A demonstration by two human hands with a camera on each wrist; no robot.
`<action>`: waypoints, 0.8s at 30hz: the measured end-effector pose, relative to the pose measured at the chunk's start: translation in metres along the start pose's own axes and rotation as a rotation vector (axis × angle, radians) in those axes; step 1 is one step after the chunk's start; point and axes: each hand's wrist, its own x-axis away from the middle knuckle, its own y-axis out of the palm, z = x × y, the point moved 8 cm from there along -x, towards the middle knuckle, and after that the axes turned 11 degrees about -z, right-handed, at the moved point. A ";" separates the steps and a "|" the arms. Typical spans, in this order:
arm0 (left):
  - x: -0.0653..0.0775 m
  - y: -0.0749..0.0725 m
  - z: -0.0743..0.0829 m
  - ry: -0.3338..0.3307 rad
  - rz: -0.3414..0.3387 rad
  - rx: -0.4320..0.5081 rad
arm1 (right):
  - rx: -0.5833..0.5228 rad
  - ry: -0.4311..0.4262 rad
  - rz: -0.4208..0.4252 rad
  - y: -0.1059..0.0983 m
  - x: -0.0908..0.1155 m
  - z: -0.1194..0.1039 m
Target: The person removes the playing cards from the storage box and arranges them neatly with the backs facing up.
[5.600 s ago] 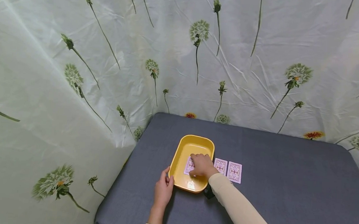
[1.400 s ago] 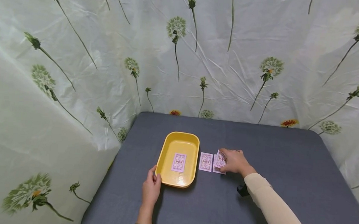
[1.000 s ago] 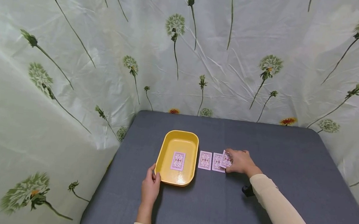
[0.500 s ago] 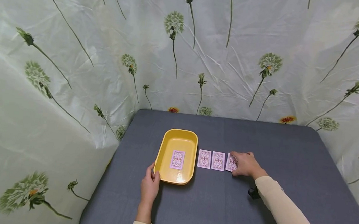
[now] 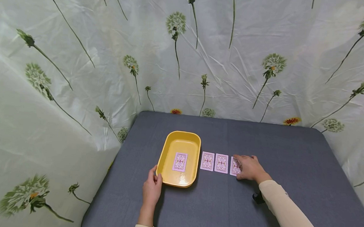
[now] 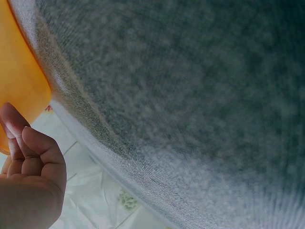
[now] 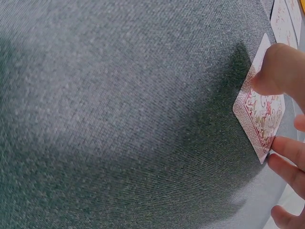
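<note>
I have the left hand gripping the tray at its near-left corner. Right of the tray, the right hand holds the outer card by its edges, the first card and middle card between. I see another card inside the tray, flowered cloth beyond it.

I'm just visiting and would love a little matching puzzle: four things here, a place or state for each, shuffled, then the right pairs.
1. Left hand
2. Right hand
3. Tray
4. Flowered cloth

A. Behind the grey surface
B. At the tray's near-left corner
C. On the rightmost card of the row
D. Yellow, with a patterned card inside

Pairs: 1-B; 2-C; 3-D; 4-A
</note>
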 end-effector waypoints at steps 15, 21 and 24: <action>-0.001 -0.001 0.000 -0.012 -0.010 0.005 | 0.054 -0.018 0.131 -0.023 -0.006 -0.016; 0.000 -0.001 0.001 -0.003 -0.002 -0.008 | 0.057 -0.056 0.165 -0.036 -0.013 -0.039; 0.000 0.000 0.000 -0.006 -0.002 -0.005 | 0.065 -0.092 0.172 -0.040 -0.017 -0.051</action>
